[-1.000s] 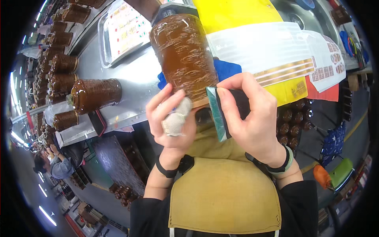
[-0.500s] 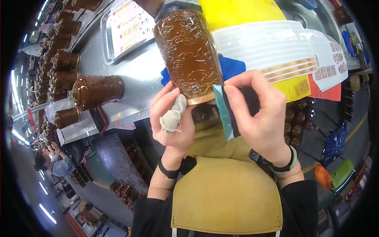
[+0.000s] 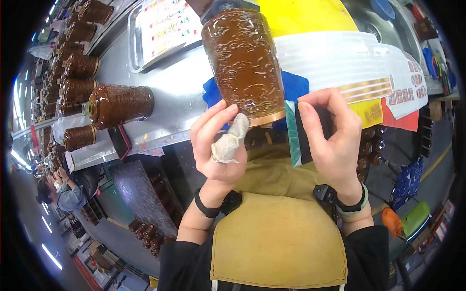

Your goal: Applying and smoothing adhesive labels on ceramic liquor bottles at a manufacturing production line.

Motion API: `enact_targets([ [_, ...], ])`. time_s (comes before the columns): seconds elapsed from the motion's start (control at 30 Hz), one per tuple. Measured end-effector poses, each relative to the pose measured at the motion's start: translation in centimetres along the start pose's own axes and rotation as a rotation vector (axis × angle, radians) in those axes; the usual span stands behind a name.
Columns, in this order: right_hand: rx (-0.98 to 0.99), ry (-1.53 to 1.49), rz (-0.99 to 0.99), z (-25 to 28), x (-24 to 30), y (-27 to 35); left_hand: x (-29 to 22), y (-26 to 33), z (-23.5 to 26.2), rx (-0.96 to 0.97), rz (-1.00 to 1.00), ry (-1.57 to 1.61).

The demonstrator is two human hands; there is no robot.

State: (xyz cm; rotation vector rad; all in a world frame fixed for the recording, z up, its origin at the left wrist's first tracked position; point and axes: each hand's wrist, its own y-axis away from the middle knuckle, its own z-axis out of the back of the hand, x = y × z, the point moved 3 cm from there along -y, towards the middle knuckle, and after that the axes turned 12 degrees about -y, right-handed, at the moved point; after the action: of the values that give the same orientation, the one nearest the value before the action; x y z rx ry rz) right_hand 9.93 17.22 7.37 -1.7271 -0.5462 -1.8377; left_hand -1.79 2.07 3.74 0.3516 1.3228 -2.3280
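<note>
An embossed brown glass bottle (image 3: 242,63) lies over a blue cloth (image 3: 295,83), its base toward me and its neck end against a dark fixture (image 3: 228,6). A gold band (image 3: 267,119) runs round the base edge. My left hand (image 3: 221,145) is closed at the base's left side; its thumb, wrapped in a cloth finger cover (image 3: 230,141), presses near the band. My right hand (image 3: 335,136) holds a flat black piece with a green edge (image 3: 294,138), just right of the base. Its thumb and forefinger pinch together; whether anything thin is between them cannot be seen.
Another brown bottle (image 3: 121,106) lies at the left, with rows of bottles (image 3: 80,65) beyond. A metal tray (image 3: 136,43) holds a printed sheet. White sticker sheets with gold strips (image 3: 364,91) cover a yellow folder (image 3: 310,14) on the right. A person (image 3: 70,194) works far left.
The black piece and my right hand have shifted right, off the bottle's base edge. In view, the bottle and my left hand sit slightly further right.
</note>
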Motion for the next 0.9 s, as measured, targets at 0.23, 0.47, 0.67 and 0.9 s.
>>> enact_targets([
  [0.23, 0.105, 0.212, 0.188, -1.6, 2.7, -0.3, -1.2, -1.8, 0.6, 0.089, -0.139, -0.142],
  [0.47, 0.155, 0.305, 0.286, -2.9, 3.5, -0.4, -0.6, -1.3, 0.4, 0.106, -0.148, -0.187],
  [0.67, 0.095, 0.269, 0.155, -1.7, 4.0, -0.5, -0.1, -1.2, 0.7, 0.109, -0.106, -0.073],
  [0.9, 0.135, 0.328, 0.206, -2.7, 4.0, -0.2, 0.4, -0.5, 0.6, 0.066, 0.0, 0.052],
])
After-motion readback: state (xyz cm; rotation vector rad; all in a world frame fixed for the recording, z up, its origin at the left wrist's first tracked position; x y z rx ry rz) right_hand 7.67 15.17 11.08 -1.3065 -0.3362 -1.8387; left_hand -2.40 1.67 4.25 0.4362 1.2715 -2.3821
